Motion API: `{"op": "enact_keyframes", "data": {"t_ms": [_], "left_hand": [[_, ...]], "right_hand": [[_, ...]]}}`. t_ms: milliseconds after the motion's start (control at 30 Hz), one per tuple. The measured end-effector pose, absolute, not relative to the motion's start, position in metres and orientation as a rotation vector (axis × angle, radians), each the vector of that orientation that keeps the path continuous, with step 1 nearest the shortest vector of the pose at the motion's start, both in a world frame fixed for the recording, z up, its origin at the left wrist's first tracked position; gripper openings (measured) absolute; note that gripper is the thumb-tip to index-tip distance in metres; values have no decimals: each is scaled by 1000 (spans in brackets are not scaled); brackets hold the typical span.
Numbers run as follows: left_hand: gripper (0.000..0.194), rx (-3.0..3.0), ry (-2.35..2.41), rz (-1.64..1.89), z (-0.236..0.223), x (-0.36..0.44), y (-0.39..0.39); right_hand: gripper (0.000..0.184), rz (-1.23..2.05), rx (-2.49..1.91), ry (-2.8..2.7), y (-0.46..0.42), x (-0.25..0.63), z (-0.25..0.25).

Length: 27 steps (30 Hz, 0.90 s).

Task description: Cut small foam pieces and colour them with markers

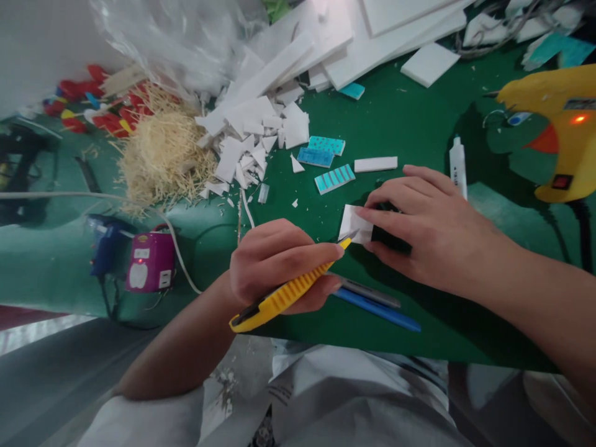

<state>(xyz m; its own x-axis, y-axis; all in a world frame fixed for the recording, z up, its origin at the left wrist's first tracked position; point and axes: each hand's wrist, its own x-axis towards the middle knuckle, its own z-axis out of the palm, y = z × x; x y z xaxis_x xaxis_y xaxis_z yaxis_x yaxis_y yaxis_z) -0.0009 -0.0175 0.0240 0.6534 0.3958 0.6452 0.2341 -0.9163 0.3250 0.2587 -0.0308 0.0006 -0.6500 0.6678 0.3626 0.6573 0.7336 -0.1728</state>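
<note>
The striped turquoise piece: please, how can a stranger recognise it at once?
On the green table, find the white piece the right hand touches. Beyond it, left of a white strip, lies the turquoise piece; dark crosswise stripes distinguish it from the dotted piece and bluer piece.

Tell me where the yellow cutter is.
In the head view, the yellow cutter is just below the middle, in the left hand, pointing at the white piece under the right hand's fingertips.

The flat green worktop [391, 115] carried broken white foam-like scraps [295, 127] above and left of centre, a pale straw-like heap [162, 143] at upper left, a boxy magenta socket adapter [149, 264] at left, and three patterned blue strips [321, 158] near centre.
</note>
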Motion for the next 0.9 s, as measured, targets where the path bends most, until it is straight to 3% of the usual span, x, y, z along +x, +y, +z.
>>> {"op": "enact_keyframes", "data": {"t_ms": [900], "left_hand": [[15,2676,552,972,29,2,-24]], "right_hand": [[25,31,-1023,-2548,-32,259,0]]}}
